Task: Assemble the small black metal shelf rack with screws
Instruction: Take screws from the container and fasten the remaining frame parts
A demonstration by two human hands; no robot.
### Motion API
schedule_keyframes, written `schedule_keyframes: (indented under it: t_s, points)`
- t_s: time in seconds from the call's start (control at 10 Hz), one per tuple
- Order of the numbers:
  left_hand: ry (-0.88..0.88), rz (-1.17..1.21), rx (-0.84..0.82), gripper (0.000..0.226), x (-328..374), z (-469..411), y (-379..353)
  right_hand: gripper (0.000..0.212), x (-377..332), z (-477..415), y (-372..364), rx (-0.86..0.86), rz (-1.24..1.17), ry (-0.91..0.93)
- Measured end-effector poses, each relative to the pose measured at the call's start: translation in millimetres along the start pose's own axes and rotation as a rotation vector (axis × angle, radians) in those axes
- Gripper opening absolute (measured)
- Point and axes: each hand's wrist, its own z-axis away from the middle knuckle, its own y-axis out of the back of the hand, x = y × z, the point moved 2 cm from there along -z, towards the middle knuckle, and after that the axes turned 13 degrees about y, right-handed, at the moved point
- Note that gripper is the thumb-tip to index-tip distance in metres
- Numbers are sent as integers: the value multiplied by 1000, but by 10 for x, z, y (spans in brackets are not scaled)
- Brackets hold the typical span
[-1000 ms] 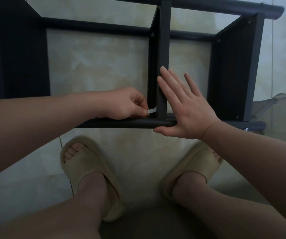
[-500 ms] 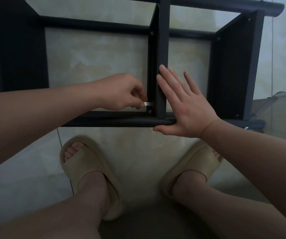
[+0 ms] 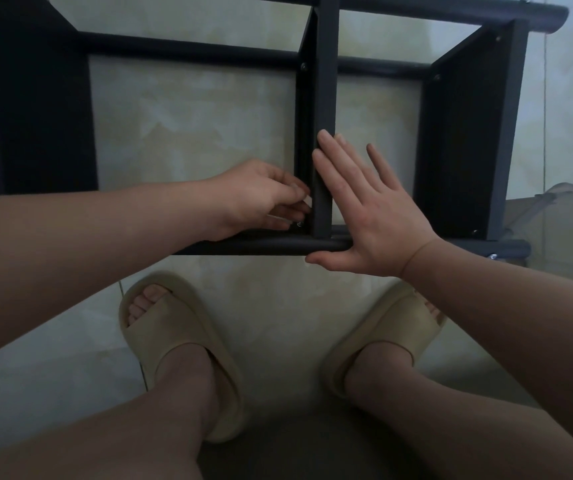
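Shelf rack lay on the tiled floor just ahead of the person's slippers, its black frame open to the head camera. The near rail ran across the frame, and the centre bar met it at a right angle.

The left hand had its fingers curled and pinched round a small pale tool, too blurred to name for sure. It was held against the bar's left face, just above a screw at the joint with the rail. The right hand was flat, fingers straight and slightly spread, and pressed along the bar's right side. Its thumb lay under the rail, and it held nothing.

Judging by this, the step was tightening that corner screw. Doing it well would call for the flat hand to brace the bar square against the rail so the holes lined up. The tool should sit fully in the screw head before any turn, and the turns should be short, since the bar left little room. A slipped tool could round the head or scratch the paint.
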Motion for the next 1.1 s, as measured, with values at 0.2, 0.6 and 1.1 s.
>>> schedule_keyframes:
  t_s: [0.2, 0.6, 1.1]
  points:
    - [-50, 82, -6, 13, 20, -8, 28, 114, 0, 2, -2, -5, -2, 1]
    - [-106, -36, 102, 7, -1, -22, 58, 114, 2, 2, 0, 1, -12, -1]
    - [9, 130, 60, 6, -21, -45, 42, 114, -1, 1, -2, 2, -9, -2]
